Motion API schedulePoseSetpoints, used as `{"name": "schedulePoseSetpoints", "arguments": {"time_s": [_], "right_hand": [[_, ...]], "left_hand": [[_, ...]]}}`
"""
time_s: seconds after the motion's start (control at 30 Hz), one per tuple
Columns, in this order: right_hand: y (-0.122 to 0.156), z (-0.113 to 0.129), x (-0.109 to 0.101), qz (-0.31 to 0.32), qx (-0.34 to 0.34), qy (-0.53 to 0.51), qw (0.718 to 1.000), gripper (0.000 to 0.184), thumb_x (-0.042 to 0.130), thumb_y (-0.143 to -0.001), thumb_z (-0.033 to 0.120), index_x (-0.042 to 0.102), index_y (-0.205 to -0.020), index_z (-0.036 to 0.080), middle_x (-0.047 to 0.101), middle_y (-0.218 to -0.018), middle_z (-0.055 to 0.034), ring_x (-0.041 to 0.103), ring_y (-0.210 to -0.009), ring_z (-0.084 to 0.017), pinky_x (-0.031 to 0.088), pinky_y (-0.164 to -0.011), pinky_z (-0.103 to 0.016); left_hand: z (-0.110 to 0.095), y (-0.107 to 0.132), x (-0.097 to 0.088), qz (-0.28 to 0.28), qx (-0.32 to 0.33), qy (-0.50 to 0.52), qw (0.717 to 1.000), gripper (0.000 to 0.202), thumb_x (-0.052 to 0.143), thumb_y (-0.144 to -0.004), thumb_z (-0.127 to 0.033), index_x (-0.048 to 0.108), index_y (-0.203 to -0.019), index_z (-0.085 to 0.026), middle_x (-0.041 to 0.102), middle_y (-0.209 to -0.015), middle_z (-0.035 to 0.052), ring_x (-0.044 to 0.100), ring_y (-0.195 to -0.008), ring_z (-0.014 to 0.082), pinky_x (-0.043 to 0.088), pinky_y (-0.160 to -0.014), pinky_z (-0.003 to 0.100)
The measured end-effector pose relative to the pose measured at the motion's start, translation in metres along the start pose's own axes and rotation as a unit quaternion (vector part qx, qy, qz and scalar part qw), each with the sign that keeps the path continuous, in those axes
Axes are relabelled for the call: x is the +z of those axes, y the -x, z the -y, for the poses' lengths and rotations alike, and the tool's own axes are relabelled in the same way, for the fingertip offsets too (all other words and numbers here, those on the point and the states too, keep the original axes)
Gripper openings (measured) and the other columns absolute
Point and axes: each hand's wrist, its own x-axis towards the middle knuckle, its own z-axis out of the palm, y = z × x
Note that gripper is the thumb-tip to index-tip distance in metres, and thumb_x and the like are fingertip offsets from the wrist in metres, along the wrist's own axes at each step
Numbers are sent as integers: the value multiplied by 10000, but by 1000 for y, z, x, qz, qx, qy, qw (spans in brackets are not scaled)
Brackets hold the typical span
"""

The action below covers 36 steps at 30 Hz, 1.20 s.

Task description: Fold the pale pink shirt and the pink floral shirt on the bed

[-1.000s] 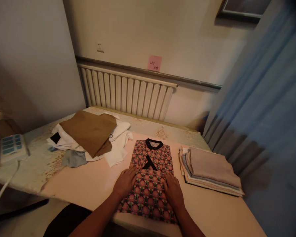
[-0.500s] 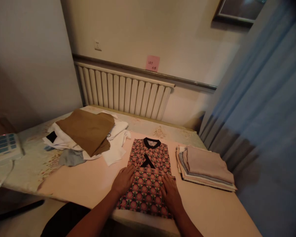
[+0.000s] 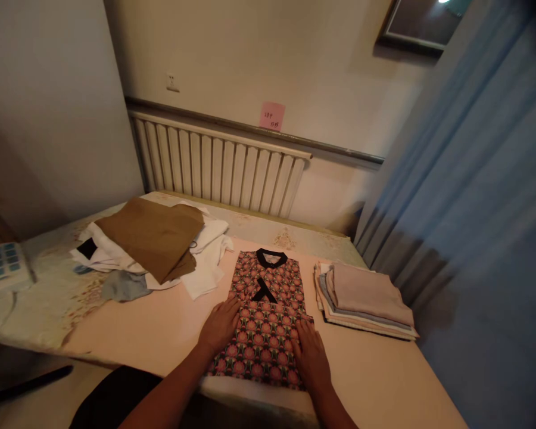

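A patterned shirt (image 3: 268,336) with pink flower motifs and a black collar lies flat on the table, its lower part folded up over the front. Two crossed black strips show just above the fold. My left hand (image 3: 221,325) rests on the shirt's left edge, fingers stretched out over the cloth. On the opposite edge lies my right hand (image 3: 310,354), also flat, its fingers pointing away from me. Neither hand grips the fabric.
To the right sits a stack of folded clothes (image 3: 368,298). A loose heap with a brown garment (image 3: 154,232) and white pieces lies at the left. Beyond it, near the left edge, is a white device (image 3: 4,271) with a cable. A radiator (image 3: 218,164) stands behind the table (image 3: 161,333).
The view has turned slightly, so everything sits a little further left. My hands stay flat on the shirt's edges, and the shirt's fold looks the same.
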Motion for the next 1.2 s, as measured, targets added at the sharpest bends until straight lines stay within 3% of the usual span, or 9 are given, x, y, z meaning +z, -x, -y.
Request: {"name": "schedulePoseSetpoints", "arguments": {"time_s": [0.33, 0.53, 0.67, 0.9, 1.07, 1.2], "right_hand": [[-8, 9, -15, 49, 40, -3, 998, 475, 335, -975, 361, 544, -1356, 169, 501, -1442, -109, 386, -1382, -281, 281, -1127, -518], [-37, 27, -31, 55, -13, 8, 998, 495, 402, -949, 348, 508, -1389, 147, 469, -1468, -115, 380, -1379, -278, 236, -1155, -472], [-46, 29, -21, 80, -4, 13, 997, 538, 415, -949, 400, 481, -1411, 130, 388, -1520, -122, 339, -1405, -294, 238, -1152, -486], [-46, 11, -5, 71, -5, 2, 997, 576, 389, -961, 454, 437, -1442, 141, 331, -1550, -109, 310, -1425, -276, 229, -1163, -471], [-48, -1, -5, 54, -24, -31, 998, 585, 362, -977, 497, 415, -1455, 164, 386, -1525, -90, 332, -1418, -242, 250, -1165, -445], [-49, -2, -4, 27, -15, -47, 998, 549, 341, -989, 502, 471, -1416, 181, 448, -1486, -91, 371, -1395, -242, 265, -1160, -454]], "left_hand": [[-3, 0, -3, 9, -21, -14, 1000, 407, 389, -973, -275, 535, -1344, -195, 523, -1440, 87, 433, -1359, 233, 334, -1121, 431], [-2, 1, -2, 4, -18, -19, 1000, 399, 378, -979, -288, 543, -1334, -210, 525, -1440, 78, 433, -1358, 228, 333, -1118, 422], [2, 1, 3, -2, -18, -17, 1000, 400, 388, -977, -300, 536, -1341, -227, 536, -1430, 69, 445, -1348, 222, 344, -1107, 421], [6, 0, 8, -1, -11, -29, 1000, 413, 392, -977, -314, 521, -1356, -214, 524, -1440, 80, 437, -1355, 227, 346, -1100, 419], [10, -1, 12, -6, -13, -21, 1000, 399, 405, -970, -291, 523, -1344, -219, 545, -1418, 79, 452, -1338, 225, 346, -1091, 417], [-3, -24, -1, 8, -62, -17, 998, 317, 408, -971, -285, 594, -1216, -209, 624, -1286, 95, 539, -1210, 242, 382, -1022, 410]]}}
